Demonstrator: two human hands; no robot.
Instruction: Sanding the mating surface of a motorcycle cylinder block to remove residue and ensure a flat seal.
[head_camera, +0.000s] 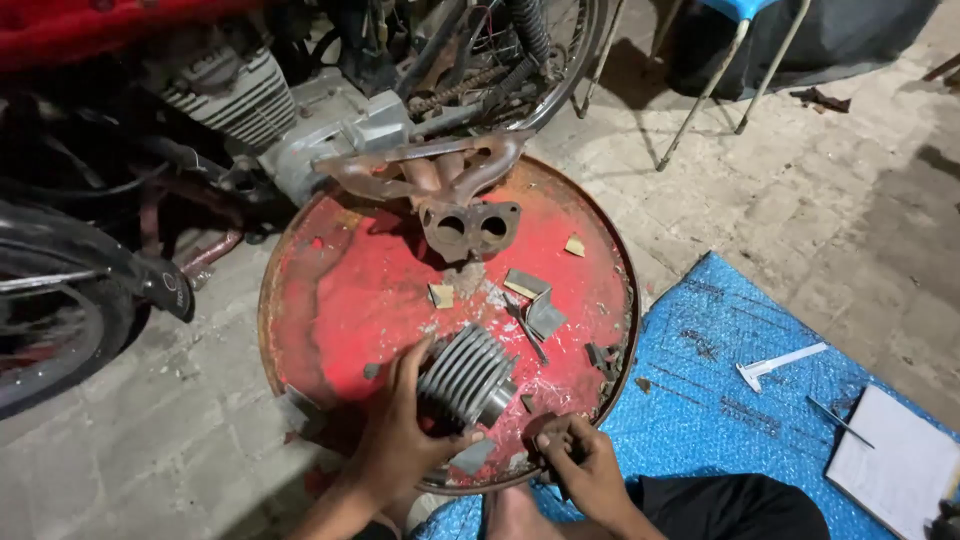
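One finned grey cylinder (466, 376) at 6 o'clock on round red drum lid (340, 290). One rusty twin-port manifold (455, 195) at 12 o'clock on lid. About four grey cut sheet scraps (537, 305) near lid centre, toward 3 o'clock.

Left hand (398, 435): fingers curled half-open around cylinder's left end, thumb under its lower side, gripping it.

Right hand (585, 460): at 5 o'clock of cylinder, fingers closed tight on small dark object; cannot tell what.

One white caliper (778, 364), one notepad (905, 465) on blue mat (700, 400), 3 o'clock of lid.
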